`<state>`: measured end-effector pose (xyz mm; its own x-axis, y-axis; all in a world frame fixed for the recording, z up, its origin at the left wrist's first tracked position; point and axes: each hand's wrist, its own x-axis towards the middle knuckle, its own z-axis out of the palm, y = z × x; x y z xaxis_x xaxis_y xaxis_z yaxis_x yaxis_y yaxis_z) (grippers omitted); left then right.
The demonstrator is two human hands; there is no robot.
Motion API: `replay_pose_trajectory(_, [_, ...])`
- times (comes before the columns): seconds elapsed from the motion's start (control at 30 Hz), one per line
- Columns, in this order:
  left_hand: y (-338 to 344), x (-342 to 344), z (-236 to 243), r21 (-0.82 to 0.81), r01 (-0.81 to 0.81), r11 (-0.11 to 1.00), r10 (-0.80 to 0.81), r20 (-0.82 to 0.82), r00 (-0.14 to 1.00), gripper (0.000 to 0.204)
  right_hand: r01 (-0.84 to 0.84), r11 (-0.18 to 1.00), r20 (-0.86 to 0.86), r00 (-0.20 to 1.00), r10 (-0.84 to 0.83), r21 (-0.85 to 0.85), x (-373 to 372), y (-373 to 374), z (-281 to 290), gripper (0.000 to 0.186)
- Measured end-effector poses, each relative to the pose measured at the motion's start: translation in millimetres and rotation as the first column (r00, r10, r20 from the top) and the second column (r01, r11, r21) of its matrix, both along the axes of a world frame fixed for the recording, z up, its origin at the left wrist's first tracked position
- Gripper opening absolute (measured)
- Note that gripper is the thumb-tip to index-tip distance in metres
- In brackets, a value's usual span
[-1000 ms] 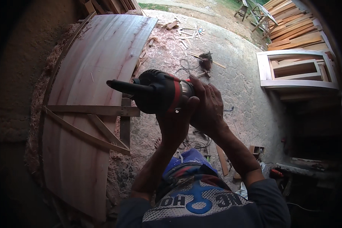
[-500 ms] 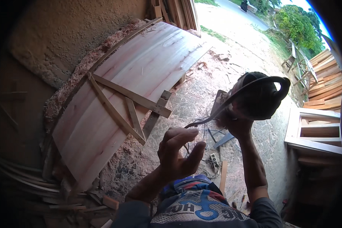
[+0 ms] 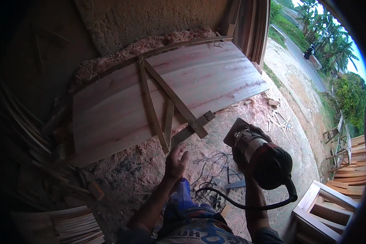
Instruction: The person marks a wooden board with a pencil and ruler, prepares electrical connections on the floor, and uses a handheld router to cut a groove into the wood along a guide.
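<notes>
My right hand [image 3: 239,157] is wrapped round the body of a power router [image 3: 258,152], a tool with a flat square base, a silvery middle and a dark motor end. The router is tilted, its base facing up and away from me, and its black cord [image 3: 232,204] loops back below my forearm. My left hand [image 3: 177,162] holds nothing; its thumb and fingers are apart, close to the lower end of a triangular wooden brace [image 3: 150,107]. That brace lies across a wide pinkish wood panel [image 3: 110,110], which rests low beside the wall.
Pink shavings [image 3: 130,162] cover the floor round the panel. Tangled cables [image 3: 209,166] and a blue-grey handsaw-like blade [image 3: 236,184] lie ahead of my legs. Wooden frames [image 3: 325,211] stand at right, with stacked boards [image 3: 356,162] beyond. Wood strips [image 3: 75,227] lie at lower left.
My right hand has lowered the router and turned it, so its base now shows. My left hand has dropped away from the cord. The view has swung to the right.
</notes>
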<state>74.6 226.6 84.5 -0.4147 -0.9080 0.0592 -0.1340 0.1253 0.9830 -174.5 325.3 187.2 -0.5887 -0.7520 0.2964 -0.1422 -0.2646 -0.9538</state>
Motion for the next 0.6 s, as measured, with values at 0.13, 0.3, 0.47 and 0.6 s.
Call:
replay_pose_trajectory(0.13, [-104, 12, -67, -0.390, -0.279, 0.878, 0.445, 0.449, 0.775, 0.068, 0.045, 0.999, 0.050, 0.998, -0.044, -0.004, 6, -40, -28, 0.051])
replay_pose_trajectory(0.3, [-181, -5, -111, -0.565, -0.040, 0.824, 0.499, 0.692, 0.522, 0.077, 0.089, 0.996, 0.049, 0.995, -0.090, 0.024, 1, -68, -42, 0.054])
replay_pose_trajectory(0.47, [-184, 12, -113, -0.563, 0.058, 0.825, 0.444, 0.708, 0.549, 0.068, 0.075, 0.994, 0.022, 0.997, -0.077, 0.078, -8, -82, -46, 0.056])
replay_pose_trajectory(0.6, [-168, 40, -99, -0.569, 0.117, 0.814, 0.436, 0.732, 0.523, 0.060, 0.063, 0.991, 0.000, 0.998, -0.063, 0.117, -13, -82, -48, 0.058])
